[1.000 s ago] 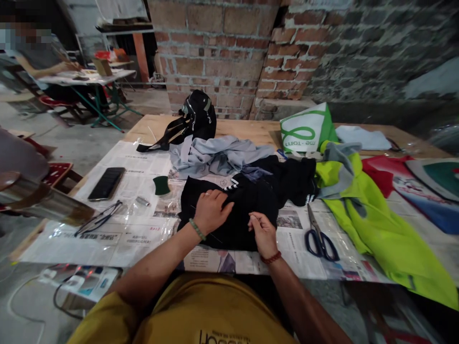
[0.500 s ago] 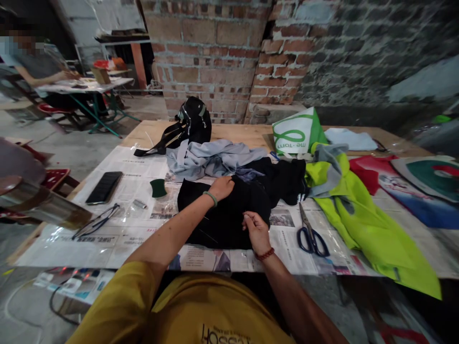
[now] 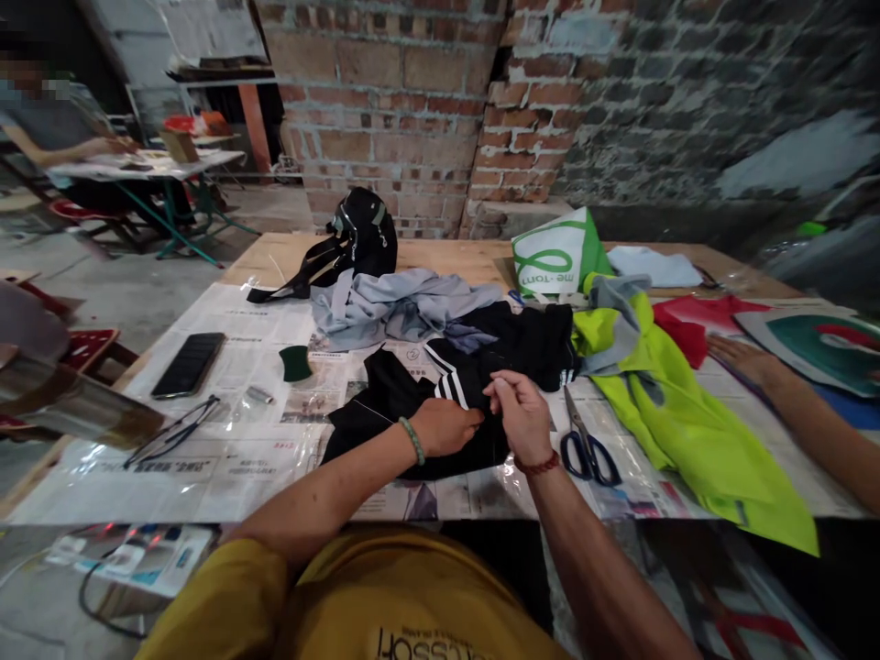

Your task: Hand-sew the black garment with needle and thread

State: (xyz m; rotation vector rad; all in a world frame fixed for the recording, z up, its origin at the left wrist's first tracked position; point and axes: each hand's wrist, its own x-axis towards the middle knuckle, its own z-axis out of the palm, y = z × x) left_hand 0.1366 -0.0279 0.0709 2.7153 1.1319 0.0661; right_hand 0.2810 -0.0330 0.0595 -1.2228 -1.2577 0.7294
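A black garment (image 3: 389, 390) with white stripes (image 3: 452, 389) lies bunched on the newspaper in front of me. My left hand (image 3: 448, 427), with a green bracelet at its wrist, has its fingers closed on the cloth. Just to the right is my right hand (image 3: 523, 414), thumb and fingers pinched together above the garment's edge; whatever is in the pinch is too small to see. A fine pale thread crosses the black cloth left of my hands. Blue-handled scissors (image 3: 589, 454) rest to the right of my right hand.
Behind the garment are a grey cloth (image 3: 399, 307), a black bag (image 3: 368, 229) and a green-white bag (image 3: 556, 257). A phone (image 3: 189, 365), glasses (image 3: 175, 431), a thread spool (image 3: 259, 394) and a tumbler (image 3: 82, 399) lie left. Another person's hand (image 3: 746, 359) touches cloth beyond the yellow jacket (image 3: 687, 412).
My left hand has moved nearer to me and towards my right hand. The black garment is now folded over, showing white stripes. Another person's arm has come in at the right.
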